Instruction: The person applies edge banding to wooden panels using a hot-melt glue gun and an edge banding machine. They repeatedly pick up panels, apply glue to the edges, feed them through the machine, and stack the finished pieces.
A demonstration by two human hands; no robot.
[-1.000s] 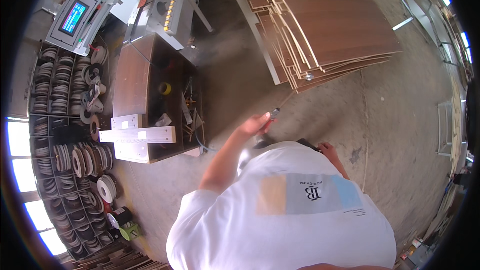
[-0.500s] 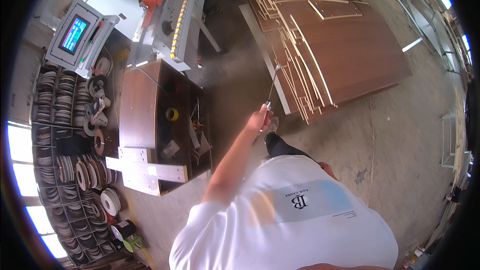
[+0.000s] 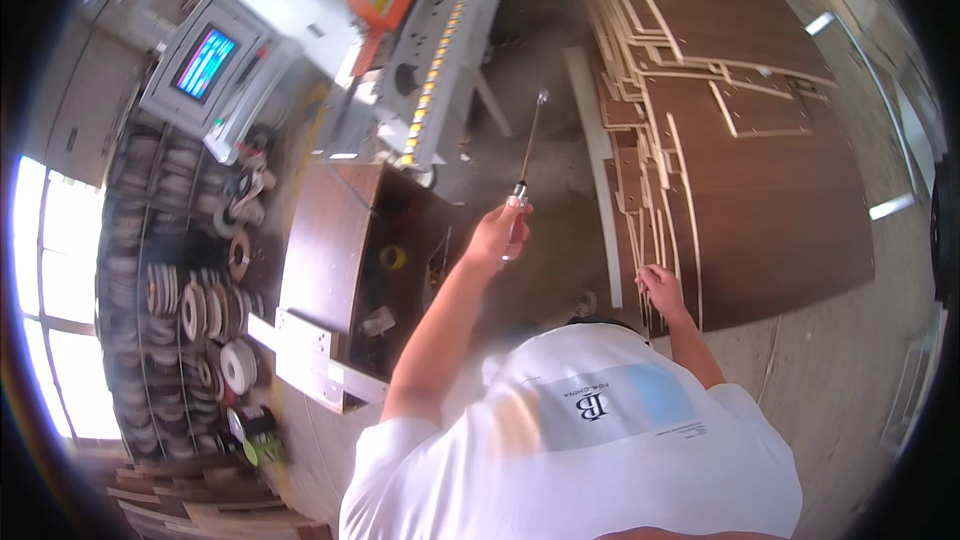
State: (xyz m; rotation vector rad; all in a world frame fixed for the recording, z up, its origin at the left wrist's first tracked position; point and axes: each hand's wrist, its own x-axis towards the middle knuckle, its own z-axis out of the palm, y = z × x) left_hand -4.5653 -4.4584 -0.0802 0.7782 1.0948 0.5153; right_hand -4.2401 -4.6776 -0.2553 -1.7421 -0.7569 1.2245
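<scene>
Screwdriver (image 3: 520, 190) in the left hand (image 3: 495, 237): fingers and thumb clamp round its red and clear handle, and the shaft runs out ahead of the fist toward 1 o'clock, ending in a bright tip too small to make out. The tip is in the air, well apart from the fist.

Between 3 and 4 o'clock from that fist is the right hand (image 3: 660, 288), fingers loosely curled, near the edges of the boards (image 3: 785, 200); whether it touches or grips one, I cannot tell. The boards lie stacked unevenly between 2 and 3 o'clock, with a pale strip (image 3: 597, 180) along their near side at 2.

At 9 o'clock is a brown cabinet (image 3: 325, 240) with a yellow roll (image 3: 401, 259) inside; beyond it, reels (image 3: 238, 367) fill a rack. A machine (image 3: 460, 45) stands at 11, its panel (image 3: 207, 63) at 10.
</scene>
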